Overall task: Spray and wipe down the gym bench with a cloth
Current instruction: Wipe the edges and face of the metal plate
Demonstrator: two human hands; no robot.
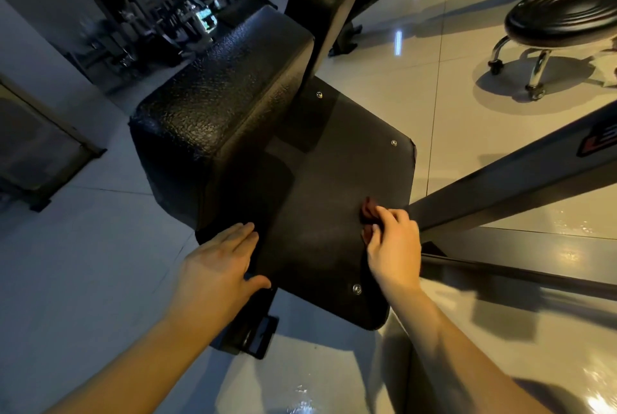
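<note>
Gripping a small, bunched reddish-brown cloth (369, 213), the right hand (395, 246) curls its fingers round it and presses it onto the flat panel of the gym bench (320, 173), near the panel's right edge. Left hand (220, 263) lies flat on the panel's left edge, fingers straight, holding nothing. Panel matte black with silver screws (357, 288) at its corners; beside it a thick pad (213, 120) of pebbled black vinyl; glossy tiled floor (467, 63) around, round black stool (564, 13) well apart.
</note>
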